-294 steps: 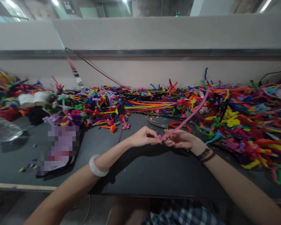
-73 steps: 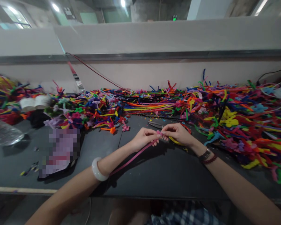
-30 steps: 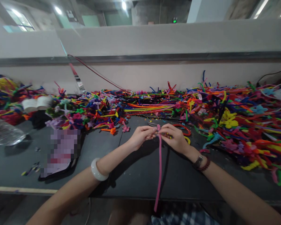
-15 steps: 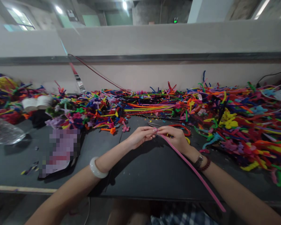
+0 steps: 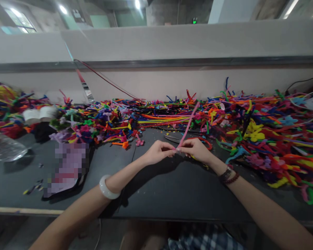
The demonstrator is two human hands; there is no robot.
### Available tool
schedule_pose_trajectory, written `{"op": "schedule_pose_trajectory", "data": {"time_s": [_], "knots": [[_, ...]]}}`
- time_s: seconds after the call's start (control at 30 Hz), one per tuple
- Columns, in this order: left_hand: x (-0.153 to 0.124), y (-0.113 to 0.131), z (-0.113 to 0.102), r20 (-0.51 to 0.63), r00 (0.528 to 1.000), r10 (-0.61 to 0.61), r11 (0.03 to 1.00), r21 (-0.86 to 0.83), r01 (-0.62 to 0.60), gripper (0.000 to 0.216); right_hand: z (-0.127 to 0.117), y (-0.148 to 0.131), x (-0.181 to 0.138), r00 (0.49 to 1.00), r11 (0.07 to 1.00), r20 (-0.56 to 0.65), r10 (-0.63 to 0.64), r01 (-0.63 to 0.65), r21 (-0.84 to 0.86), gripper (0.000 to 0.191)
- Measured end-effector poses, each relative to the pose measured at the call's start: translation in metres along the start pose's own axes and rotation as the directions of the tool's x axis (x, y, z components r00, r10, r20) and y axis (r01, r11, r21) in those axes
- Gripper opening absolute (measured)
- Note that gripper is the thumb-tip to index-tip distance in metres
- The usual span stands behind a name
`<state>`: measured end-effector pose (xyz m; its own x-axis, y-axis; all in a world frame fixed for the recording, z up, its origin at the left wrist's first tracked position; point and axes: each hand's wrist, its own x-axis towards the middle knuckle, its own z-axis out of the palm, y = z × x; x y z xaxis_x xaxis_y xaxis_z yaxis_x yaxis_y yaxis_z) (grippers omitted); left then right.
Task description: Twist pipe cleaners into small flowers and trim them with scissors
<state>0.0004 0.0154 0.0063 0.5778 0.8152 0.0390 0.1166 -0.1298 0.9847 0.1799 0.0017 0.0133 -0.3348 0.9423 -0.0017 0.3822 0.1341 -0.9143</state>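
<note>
A pink pipe cleaner (image 5: 189, 124) rises from between my two hands and leans up toward the back of the table. My left hand (image 5: 159, 151) pinches its lower end between thumb and forefinger. Fingertip to fingertip with it, my right hand (image 5: 197, 149) pinches the same end from the other side. What shape the end has between the fingertips is hidden. Just behind my right hand lies a pair of scissors with red handles (image 5: 207, 141), partly covered by that hand.
Heaps of coloured pipe cleaners (image 5: 284, 139) spread along the back and right. Finished-looking fuzzy pieces (image 5: 86, 128) pile up at left. A pixelated flat object (image 5: 70, 170) lies front left, near a clear plastic container (image 5: 5, 147). A low wall (image 5: 156, 45) stands behind.
The pink pipe cleaner has swung from hanging toward me at lower right to pointing up and away. Both hands have shifted slightly nearer to me, still pinching it.
</note>
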Motion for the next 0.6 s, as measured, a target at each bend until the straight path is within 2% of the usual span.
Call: {"op": "schedule_pose_trajectory", "data": {"time_s": [0.07, 0.23, 0.33, 0.4, 0.5, 0.6], "knots": [[0.001, -0.002, 0.001, -0.013, 1.0, 0.0, 1.0, -0.005, 0.0, 0.021, -0.001, 0.001, 0.001, 1.0, 0.999, 0.002, 0.02, -0.02, 0.031, 0.027], [0.004, -0.01, 0.001, -0.056, 0.997, -0.043, 0.989, -0.141, 0.035, 0.027, 0.0, 0.0, 0.001, 0.998, 0.992, -0.044, 0.049, -0.043, 0.122, 0.024], [0.005, -0.012, 0.0, -0.081, 0.996, -0.037, 0.987, -0.156, 0.024, 0.025, -0.003, -0.002, 0.0, 0.988, 0.955, 0.058, 0.146, -0.156, 0.251, 0.019], [0.004, -0.013, 0.0, -0.086, 0.996, -0.036, 0.988, -0.152, 0.023, 0.024, -0.007, -0.004, 0.0, 0.96, 0.893, 0.166, 0.224, -0.27, 0.36, 0.016], [0.004, -0.013, 0.0, -0.063, 0.998, -0.031, 0.988, -0.15, 0.021, 0.024, -0.014, -0.004, 0.001, 0.892, 0.734, 0.329, 0.31, -0.444, 0.513, 0.009], [0.004, -0.012, 0.001, -0.042, 0.999, -0.024, 0.991, -0.131, 0.018, 0.025, -0.018, -0.001, 0.003, 0.807, 0.557, 0.493, 0.325, -0.585, 0.59, 0.019]]}}
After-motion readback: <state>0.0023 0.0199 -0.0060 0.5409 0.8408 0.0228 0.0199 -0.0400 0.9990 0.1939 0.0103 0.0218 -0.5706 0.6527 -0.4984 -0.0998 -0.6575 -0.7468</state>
